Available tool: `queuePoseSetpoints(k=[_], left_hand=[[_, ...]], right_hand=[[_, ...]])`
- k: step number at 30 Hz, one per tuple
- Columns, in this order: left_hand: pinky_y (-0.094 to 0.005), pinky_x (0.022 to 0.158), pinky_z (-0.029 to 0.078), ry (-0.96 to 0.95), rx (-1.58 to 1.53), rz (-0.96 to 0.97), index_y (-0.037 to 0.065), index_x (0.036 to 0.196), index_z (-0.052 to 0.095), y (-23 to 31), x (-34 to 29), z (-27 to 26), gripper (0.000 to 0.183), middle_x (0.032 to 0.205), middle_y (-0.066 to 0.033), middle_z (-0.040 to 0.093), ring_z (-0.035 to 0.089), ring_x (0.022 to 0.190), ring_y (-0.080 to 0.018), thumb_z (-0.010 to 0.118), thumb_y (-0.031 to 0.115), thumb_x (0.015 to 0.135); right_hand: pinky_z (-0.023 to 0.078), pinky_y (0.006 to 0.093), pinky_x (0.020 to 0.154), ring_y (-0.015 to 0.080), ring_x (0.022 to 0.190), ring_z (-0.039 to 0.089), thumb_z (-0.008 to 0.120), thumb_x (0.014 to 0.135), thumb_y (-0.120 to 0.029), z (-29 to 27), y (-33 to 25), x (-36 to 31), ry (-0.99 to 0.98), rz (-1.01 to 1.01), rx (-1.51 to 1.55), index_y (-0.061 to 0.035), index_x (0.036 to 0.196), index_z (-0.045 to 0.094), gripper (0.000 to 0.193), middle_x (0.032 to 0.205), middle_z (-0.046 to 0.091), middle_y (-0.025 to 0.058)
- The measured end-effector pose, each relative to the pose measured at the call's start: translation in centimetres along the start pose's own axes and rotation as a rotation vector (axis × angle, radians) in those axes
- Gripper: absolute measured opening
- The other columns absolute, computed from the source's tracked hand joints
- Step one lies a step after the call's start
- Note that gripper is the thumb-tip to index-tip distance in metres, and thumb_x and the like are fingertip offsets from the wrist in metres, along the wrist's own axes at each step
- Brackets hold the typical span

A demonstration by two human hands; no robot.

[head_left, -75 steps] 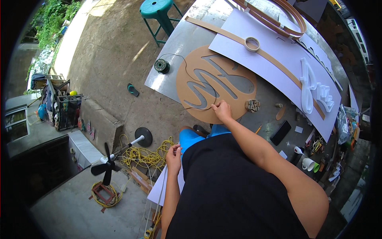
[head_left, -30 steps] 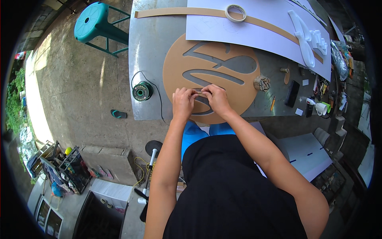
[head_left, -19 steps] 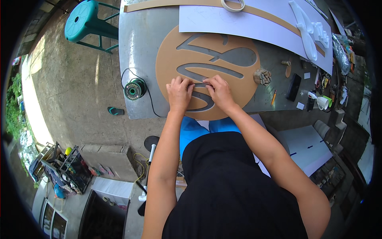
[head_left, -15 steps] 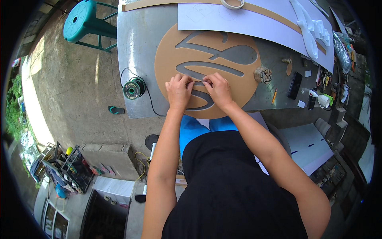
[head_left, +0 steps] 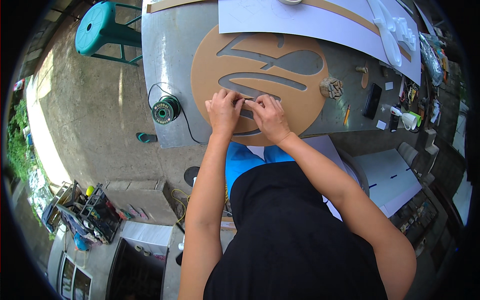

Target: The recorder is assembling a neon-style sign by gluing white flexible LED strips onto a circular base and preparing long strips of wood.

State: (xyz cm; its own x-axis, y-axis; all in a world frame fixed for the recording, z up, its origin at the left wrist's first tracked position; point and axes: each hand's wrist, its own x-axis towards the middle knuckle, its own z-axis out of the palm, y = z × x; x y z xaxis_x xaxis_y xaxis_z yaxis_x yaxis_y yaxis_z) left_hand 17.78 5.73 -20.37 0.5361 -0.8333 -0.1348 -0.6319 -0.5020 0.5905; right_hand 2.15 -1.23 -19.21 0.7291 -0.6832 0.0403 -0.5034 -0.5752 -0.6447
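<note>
A round tan board (head_left: 205,65) with curved shapes cut through it lies on the grey metal table (head_left: 175,45). My left hand (head_left: 223,111) and my right hand (head_left: 270,116) rest over its near half, fingertips almost meeting above a cut-out. Both hands are closed in a pinch. Whatever small dark piece may be between the fingers is too hidden to name. Part of the lower cut-out is covered by my hands.
Left of the board stands a spool of dark cord (head_left: 165,111) with a loose strand. A bundle of small brown pieces (head_left: 331,89), a pencil (head_left: 347,115) and a phone (head_left: 372,101) lie to its right. A white sheet (head_left: 280,22) overlaps the far side. A green stool (head_left: 100,30) stands beyond the left edge.
My fingertips have drawn closer together, the right hand moving left toward the left one. The whole view has shifted slightly, and the board appears a little higher.
</note>
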Motion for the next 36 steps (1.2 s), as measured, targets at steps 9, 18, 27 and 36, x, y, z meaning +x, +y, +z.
queuePoseSetpoints(k=[9,18,27,36], left_hand=[[-0.0426,0.080,0.040,0.001,0.010,0.014,0.017,0.084,0.075,0.1,0.1,-0.1,0.008,0.089,0.0005,0.067,0.063,0.091,-0.0226,0.080,0.021,0.078],[-0.0408,0.080,0.039,0.012,0.021,0.041,0.017,0.086,0.077,0.0,0.0,0.0,0.009,0.086,0.0003,0.068,0.063,0.088,-0.0217,0.080,0.023,0.080],[-0.0404,0.082,0.039,0.014,0.016,0.051,0.015,0.084,0.076,0.3,0.1,0.2,0.008,0.087,0.0006,0.069,0.064,0.089,-0.0218,0.080,0.022,0.080],[-0.0398,0.082,0.039,0.002,0.001,0.042,0.016,0.084,0.076,0.4,0.1,0.2,0.008,0.086,0.0010,0.069,0.064,0.089,-0.0213,0.080,0.022,0.080]], right_hand=[[0.044,0.0419,0.084,0.0288,0.098,0.055,0.067,0.082,-0.006,0.3,-0.3,-1.7,-0.080,-0.040,-0.195,-0.0118,0.139,0.060,0.057,0.112,0.054,0.0090],[0.042,0.0424,0.085,0.0281,0.103,0.053,0.068,0.081,-0.009,0.8,-0.9,-2.3,-0.083,0.028,-0.206,-0.0117,0.141,0.059,0.060,0.120,0.053,0.0077],[0.042,0.0434,0.088,0.0285,0.107,0.053,0.067,0.085,-0.010,0.5,-1.0,-2.5,-0.075,0.070,-0.170,-0.0113,0.140,0.059,0.056,0.123,0.053,0.0076],[0.043,0.0437,0.088,0.0284,0.108,0.054,0.068,0.084,-0.009,0.3,-1.0,-2.5,-0.064,0.063,-0.152,-0.0110,0.140,0.060,0.057,0.122,0.053,0.0073]])
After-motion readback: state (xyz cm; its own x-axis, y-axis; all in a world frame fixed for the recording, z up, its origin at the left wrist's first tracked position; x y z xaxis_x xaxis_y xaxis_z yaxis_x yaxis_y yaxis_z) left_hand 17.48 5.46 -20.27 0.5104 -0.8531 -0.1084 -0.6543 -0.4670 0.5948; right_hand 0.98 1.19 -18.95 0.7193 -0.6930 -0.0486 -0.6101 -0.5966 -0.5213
